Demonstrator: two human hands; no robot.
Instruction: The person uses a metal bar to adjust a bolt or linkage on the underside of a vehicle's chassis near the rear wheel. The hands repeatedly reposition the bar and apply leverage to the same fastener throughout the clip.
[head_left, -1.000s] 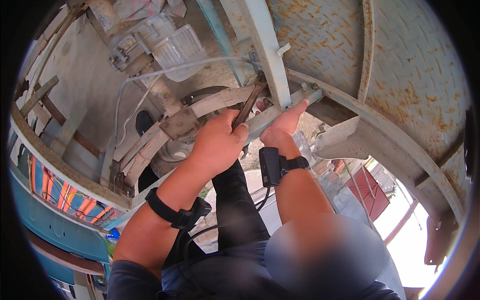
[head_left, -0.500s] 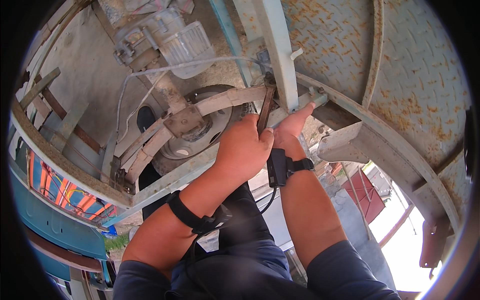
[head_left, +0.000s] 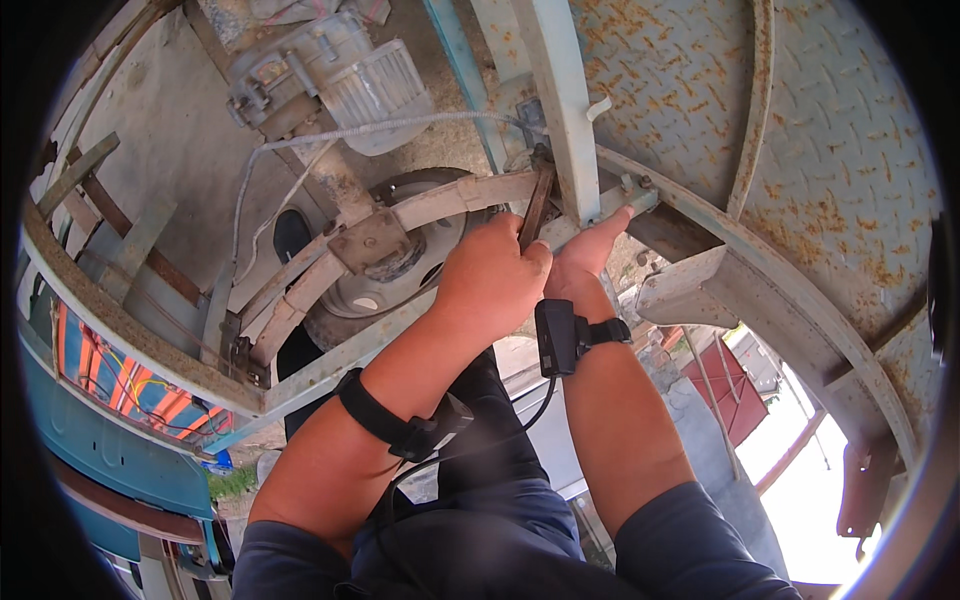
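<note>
My left hand (head_left: 495, 278) is closed around the lower end of a rusty wrench (head_left: 538, 208). The wrench's upper end meets a bolted joint (head_left: 541, 156) where the curved leaf spring (head_left: 455, 196) ends beside a pale blue upright post (head_left: 566, 120). Close by on the right, my right hand (head_left: 585, 258) lies against a short steel beam (head_left: 632, 198) at the foot of that post. Its thumb stretches along the beam; the other fingers are hidden, so I cannot tell whether they grip it.
A wheel (head_left: 420, 255) and its axle sit under the leaf spring. Further off is a grey finned motor housing (head_left: 375, 95), with a ribbed cable (head_left: 370, 129) crossing nearby. Rusty checker plate (head_left: 840, 150) and a curved steel rim (head_left: 800, 285) border the right side.
My left hand has shifted slightly upward along with the wrench, whose angle has changed a little. My right hand stays at the beam.
</note>
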